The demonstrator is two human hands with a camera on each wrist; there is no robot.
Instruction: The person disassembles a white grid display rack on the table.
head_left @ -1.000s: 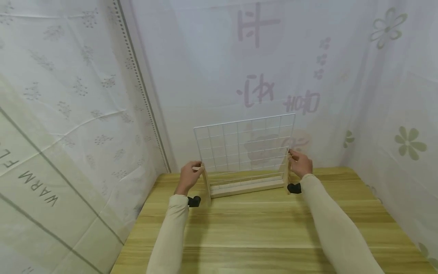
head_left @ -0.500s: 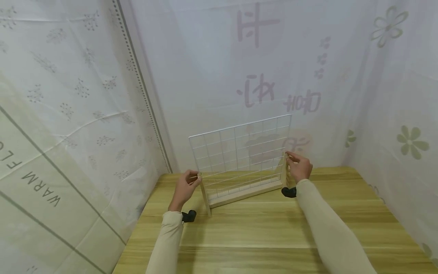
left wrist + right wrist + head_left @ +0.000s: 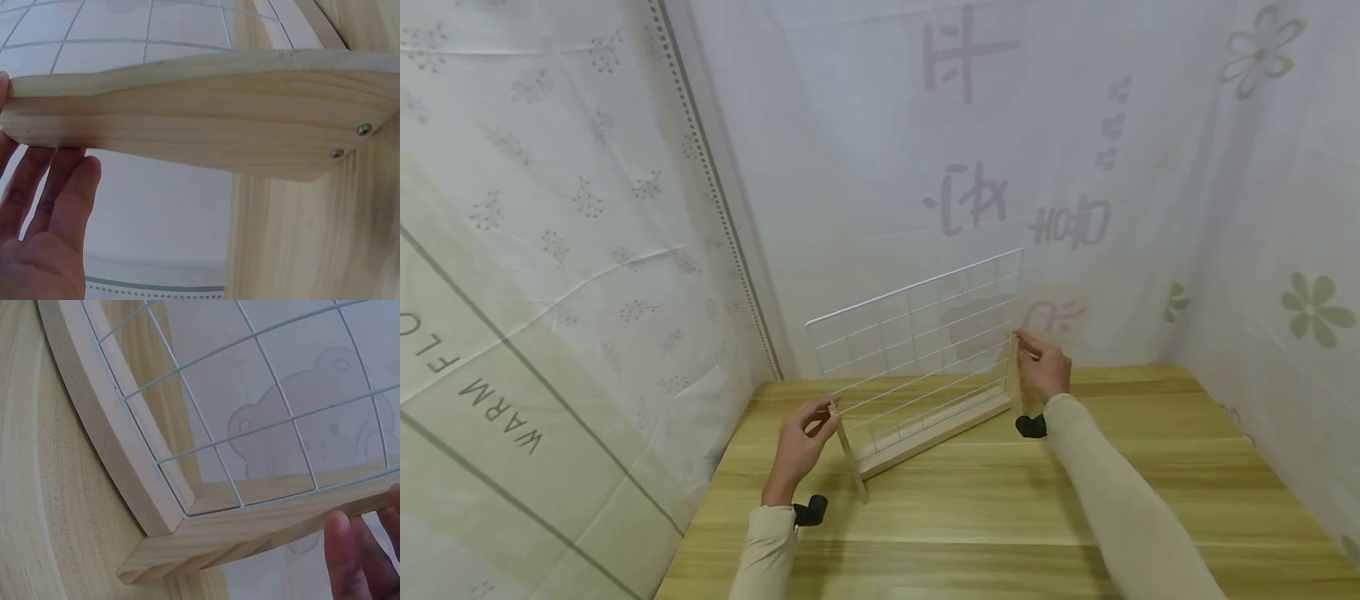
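Observation:
A white wire grid (image 3: pixel 917 286) stands upright in a wooden base bar (image 3: pixel 936 435) on the table, set at an angle with its left end nearer to me. Tapered wooden panels form its two ends. My left hand (image 3: pixel 799 442) holds the upper tip of the left panel (image 3: pixel 187 125) between fingers and thumb. Two screw heads (image 3: pixel 364 129) show low on that panel. On the other side, my right hand (image 3: pixel 1047 367) pinches the top of the right panel (image 3: pixel 219 531). In the right wrist view, the grid's lower edge sits in a slot of the bar.
The wood-grain table (image 3: pixel 985 517) extends in front of the rack and to both sides. Behind it hangs a pale printed curtain (image 3: pixel 850 167), with another patterned curtain (image 3: pixel 550 208) at the left. A black wrist camera (image 3: pixel 810 510) sits at my left cuff, and another (image 3: pixel 1031 427) at my right.
The rack has turned: its left end has swung toward me with my left hand. Its right end and my right hand have shifted slightly left.

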